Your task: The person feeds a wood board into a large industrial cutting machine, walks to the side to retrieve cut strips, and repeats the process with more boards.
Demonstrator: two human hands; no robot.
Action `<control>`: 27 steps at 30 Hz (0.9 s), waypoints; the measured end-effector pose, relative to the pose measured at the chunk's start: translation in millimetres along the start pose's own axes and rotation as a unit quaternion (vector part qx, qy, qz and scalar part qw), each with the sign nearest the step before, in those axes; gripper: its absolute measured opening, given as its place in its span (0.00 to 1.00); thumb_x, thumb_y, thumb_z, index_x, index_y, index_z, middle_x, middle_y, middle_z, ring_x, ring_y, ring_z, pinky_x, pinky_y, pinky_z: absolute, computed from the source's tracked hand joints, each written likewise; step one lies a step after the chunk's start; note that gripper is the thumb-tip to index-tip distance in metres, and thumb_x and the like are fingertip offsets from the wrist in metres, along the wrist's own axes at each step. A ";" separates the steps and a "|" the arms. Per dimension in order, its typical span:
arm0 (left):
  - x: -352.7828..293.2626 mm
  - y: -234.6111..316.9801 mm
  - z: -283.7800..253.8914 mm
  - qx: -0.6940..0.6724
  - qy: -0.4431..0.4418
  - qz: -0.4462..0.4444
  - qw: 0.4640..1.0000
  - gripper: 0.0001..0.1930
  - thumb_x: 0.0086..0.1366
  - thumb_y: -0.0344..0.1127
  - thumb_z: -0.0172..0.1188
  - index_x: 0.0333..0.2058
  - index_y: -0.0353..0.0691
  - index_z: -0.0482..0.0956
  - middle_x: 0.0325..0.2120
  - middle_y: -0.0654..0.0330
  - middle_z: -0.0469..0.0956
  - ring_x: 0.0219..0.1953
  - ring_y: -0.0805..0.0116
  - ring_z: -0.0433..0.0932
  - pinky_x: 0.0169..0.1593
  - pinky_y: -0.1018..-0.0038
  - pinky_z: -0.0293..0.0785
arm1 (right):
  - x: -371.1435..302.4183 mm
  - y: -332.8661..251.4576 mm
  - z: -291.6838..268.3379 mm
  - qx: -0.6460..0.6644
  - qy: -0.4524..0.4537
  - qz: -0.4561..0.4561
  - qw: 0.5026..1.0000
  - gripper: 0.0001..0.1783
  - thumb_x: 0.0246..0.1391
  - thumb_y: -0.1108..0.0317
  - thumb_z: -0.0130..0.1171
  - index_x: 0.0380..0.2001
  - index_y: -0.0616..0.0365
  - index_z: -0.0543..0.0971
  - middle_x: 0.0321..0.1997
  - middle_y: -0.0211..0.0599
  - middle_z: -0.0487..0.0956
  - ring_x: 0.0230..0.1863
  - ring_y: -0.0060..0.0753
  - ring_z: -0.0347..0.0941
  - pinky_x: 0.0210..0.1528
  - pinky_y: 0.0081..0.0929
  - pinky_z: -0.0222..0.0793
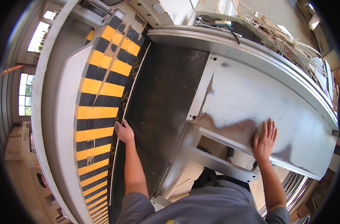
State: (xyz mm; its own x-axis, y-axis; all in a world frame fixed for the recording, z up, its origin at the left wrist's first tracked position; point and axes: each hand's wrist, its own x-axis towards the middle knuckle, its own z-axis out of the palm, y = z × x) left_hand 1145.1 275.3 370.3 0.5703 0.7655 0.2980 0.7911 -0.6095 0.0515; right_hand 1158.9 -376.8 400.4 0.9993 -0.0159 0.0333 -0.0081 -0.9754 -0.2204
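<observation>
Worn silvery metal table plate point(259, 89), brown in patches, is pressed by the right hand point(264, 147) and spread ahead and to both sides of its fingers. Dark flat bed point(162, 86) is seen between the two hands, directly right of the left fingers. Yellow-and-black striped beam point(99, 91) is set along the bed, just left of the left fingertips. Raised metal rail point(244, 46) is fixed along the plate's far edge, well ahead of the right fingers; thin offcut strips point(285, 48) are heaped beyond it. Grey crossbar point(222, 164) is mounted left of the right fingers, nearer the body. Right fingers are laid flat and nearly together, thumb apart. Left hand point(124, 132) is placed at the beam's edge, over a thin pale strip point(135, 87); its fingers are bent, and whether anything is gripped cannot be told.
</observation>
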 end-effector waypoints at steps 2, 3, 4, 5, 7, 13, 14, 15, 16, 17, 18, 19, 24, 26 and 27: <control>0.6 1.3 -1.4 0.004 -0.009 -0.006 1.000 0.37 0.75 0.59 0.41 0.65 0.29 0.66 0.66 0.44 0.67 0.69 0.46 0.63 0.72 0.58 0.57 | -1.8 0.7 -0.6 0.006 0.008 -0.005 1.000 0.40 0.54 0.64 0.58 0.70 0.59 0.60 0.77 0.52 0.53 0.79 0.54 0.43 0.79 0.52 0.32; 2.2 1.2 -3.9 -0.007 -0.011 -0.003 1.000 0.38 0.74 0.60 0.41 0.65 0.28 0.66 0.65 0.42 0.68 0.68 0.45 0.64 0.72 0.58 0.55 | -3.9 0.0 -0.6 0.002 0.010 -0.003 1.000 0.39 0.56 0.64 0.57 0.70 0.58 0.60 0.77 0.51 0.53 0.79 0.53 0.43 0.79 0.51 0.32; 3.3 6.2 -6.5 -0.019 -0.008 -0.007 1.000 0.38 0.74 0.60 0.41 0.65 0.28 0.66 0.65 0.42 0.68 0.68 0.45 0.64 0.72 0.58 0.55 | -6.0 2.6 -0.2 -0.004 0.021 -0.006 1.000 0.39 0.56 0.64 0.57 0.70 0.58 0.60 0.77 0.51 0.53 0.79 0.53 0.43 0.79 0.51 0.32; 5.0 10.4 -13.7 -0.006 -0.044 0.017 0.999 0.38 0.74 0.60 0.42 0.65 0.27 0.66 0.65 0.41 0.67 0.69 0.45 0.63 0.73 0.57 0.54 | -8.3 4.7 -0.3 0.000 0.024 -0.006 1.000 0.38 0.57 0.64 0.57 0.69 0.58 0.60 0.77 0.51 0.54 0.79 0.53 0.43 0.79 0.51 0.33; -4.0 -7.8 -22.9 0.019 -0.040 0.079 0.996 0.40 0.73 0.60 0.44 0.66 0.26 0.62 0.68 0.40 0.62 0.70 0.43 0.60 0.73 0.53 0.50 | -10.1 1.3 1.1 0.017 0.035 -0.025 0.999 0.36 0.59 0.62 0.57 0.69 0.58 0.61 0.77 0.51 0.55 0.79 0.53 0.44 0.79 0.51 0.34; -157.1 21.5 -60.9 -0.149 -0.035 0.288 0.945 0.29 0.72 0.46 0.53 0.64 0.31 0.68 0.68 0.44 0.62 0.71 0.44 0.58 0.73 0.52 0.51 | -18.0 11.5 9.6 0.031 0.060 -0.035 0.997 0.33 0.61 0.60 0.56 0.67 0.57 0.63 0.76 0.49 0.56 0.79 0.51 0.46 0.79 0.50 0.36; -175.9 15.1 -71.6 -0.168 -0.053 0.293 0.940 0.29 0.71 0.45 0.54 0.64 0.33 0.67 0.69 0.46 0.62 0.71 0.46 0.58 0.74 0.53 0.51 | -18.3 14.2 8.4 0.040 0.069 -0.045 0.996 0.33 0.61 0.60 0.56 0.67 0.57 0.63 0.76 0.49 0.56 0.78 0.51 0.46 0.79 0.50 0.37; -193.2 3.3 -84.4 -0.171 -0.071 0.302 0.935 0.29 0.71 0.45 0.55 0.65 0.33 0.67 0.69 0.47 0.61 0.71 0.46 0.58 0.74 0.53 0.51 | -19.9 16.4 7.5 0.040 0.075 -0.058 0.995 0.33 0.61 0.60 0.56 0.67 0.57 0.63 0.76 0.49 0.56 0.78 0.51 0.46 0.79 0.50 0.37; -206.1 -6.7 -96.9 -0.174 -0.084 0.312 0.930 0.29 0.70 0.44 0.55 0.65 0.34 0.66 0.69 0.47 0.61 0.71 0.47 0.58 0.74 0.53 0.50 | -18.9 18.0 9.6 0.042 0.075 -0.051 0.995 0.32 0.61 0.60 0.56 0.67 0.57 0.63 0.76 0.49 0.57 0.78 0.51 0.46 0.79 0.49 0.37; -217.4 -23.5 -104.1 -0.176 -0.071 0.303 0.934 0.29 0.70 0.44 0.55 0.65 0.34 0.66 0.69 0.47 0.61 0.71 0.47 0.58 0.74 0.53 0.50 | -18.9 16.6 10.7 0.045 0.074 -0.046 0.995 0.32 0.61 0.60 0.56 0.66 0.57 0.63 0.76 0.49 0.57 0.78 0.50 0.47 0.79 0.49 0.38; -229.9 -44.9 -109.1 -0.174 -0.083 0.300 0.934 0.29 0.70 0.43 0.55 0.65 0.35 0.66 0.69 0.48 0.61 0.71 0.47 0.58 0.74 0.53 0.50 | -19.8 14.7 9.8 0.049 0.083 -0.060 0.994 0.32 0.61 0.60 0.56 0.66 0.57 0.63 0.76 0.49 0.57 0.78 0.50 0.47 0.79 0.49 0.38; -242.4 -65.9 -113.1 -0.173 -0.093 0.297 0.934 0.29 0.70 0.43 0.56 0.65 0.35 0.66 0.69 0.48 0.60 0.71 0.47 0.57 0.74 0.53 0.50 | -20.1 12.8 9.3 0.048 0.073 -0.053 0.995 0.32 0.61 0.60 0.56 0.66 0.57 0.64 0.76 0.49 0.57 0.78 0.50 0.47 0.79 0.49 0.38; -306.9 -147.5 -145.2 -0.186 -0.089 0.237 0.949 0.28 0.69 0.41 0.57 0.64 0.37 0.68 0.69 0.51 0.62 0.70 0.47 0.59 0.73 0.52 0.52 | -21.9 24.8 17.0 0.051 0.057 -0.048 0.996 0.32 0.61 0.58 0.57 0.66 0.56 0.67 0.75 0.50 0.59 0.78 0.50 0.47 0.78 0.48 0.40; -330.1 -175.0 -155.2 -0.184 -0.089 0.214 0.955 0.28 0.68 0.41 0.58 0.64 0.37 0.68 0.69 0.51 0.62 0.70 0.47 0.60 0.73 0.53 0.53 | -22.9 29.9 12.1 0.059 0.040 -0.063 0.995 0.32 0.61 0.57 0.57 0.66 0.56 0.67 0.75 0.50 0.58 0.78 0.50 0.47 0.78 0.48 0.39; -339.9 -184.1 -158.2 -0.187 -0.077 0.206 0.957 0.28 0.68 0.41 0.58 0.64 0.37 0.68 0.69 0.51 0.62 0.70 0.47 0.60 0.73 0.53 0.53 | -23.1 31.3 9.4 0.062 0.013 -0.064 0.996 0.33 0.62 0.55 0.56 0.66 0.57 0.67 0.76 0.51 0.58 0.79 0.51 0.46 0.78 0.48 0.39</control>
State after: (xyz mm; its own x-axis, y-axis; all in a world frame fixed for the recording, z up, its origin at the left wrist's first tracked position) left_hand 770.7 94.7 410.4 0.8657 0.4472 0.2247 0.3734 -0.8761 0.3052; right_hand 1135.9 -404.9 383.6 0.9906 0.0996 0.0936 0.1254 -0.9348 -0.3323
